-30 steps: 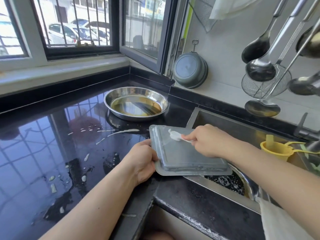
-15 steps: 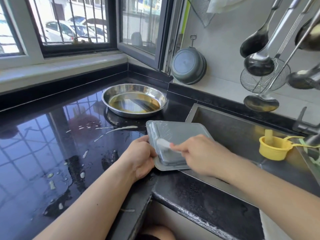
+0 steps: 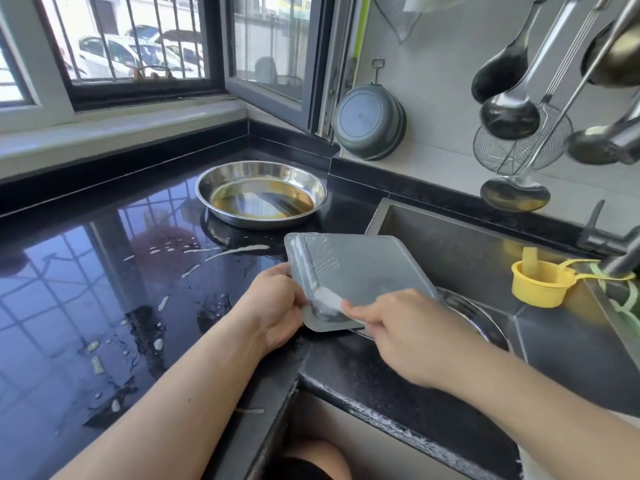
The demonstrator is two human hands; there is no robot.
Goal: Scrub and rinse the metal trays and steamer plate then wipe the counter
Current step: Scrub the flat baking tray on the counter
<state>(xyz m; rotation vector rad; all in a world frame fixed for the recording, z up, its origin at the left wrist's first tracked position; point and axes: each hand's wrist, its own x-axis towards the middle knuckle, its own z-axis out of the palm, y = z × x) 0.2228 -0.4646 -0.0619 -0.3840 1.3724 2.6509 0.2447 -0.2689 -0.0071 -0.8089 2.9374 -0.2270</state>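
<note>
From the head view, the left hand (image 3: pixel 273 306) gripped the tray (image 3: pixel 360 271) by its left edge, upside down over the sink (image 3: pixel 467 251) rim. The right hand (image 3: pixel 398 327) pinched a soapy scrubber (image 3: pixel 327 299) against the tray's near corner. A round pan (image 3: pixel 261 194) sat on the counter (image 3: pixel 86 289).

Wall and sink clutter, as I see it from my feed.
I make out a yellow cup (image 3: pixel 540 284) in the sink's far corner, ladles (image 3: pixel 509 112) and a wire skimmer (image 3: pixel 512 147) hanging on the wall, a grey basin (image 3: pixel 369 121) hung beside the window (image 3: pixel 138 46).
</note>
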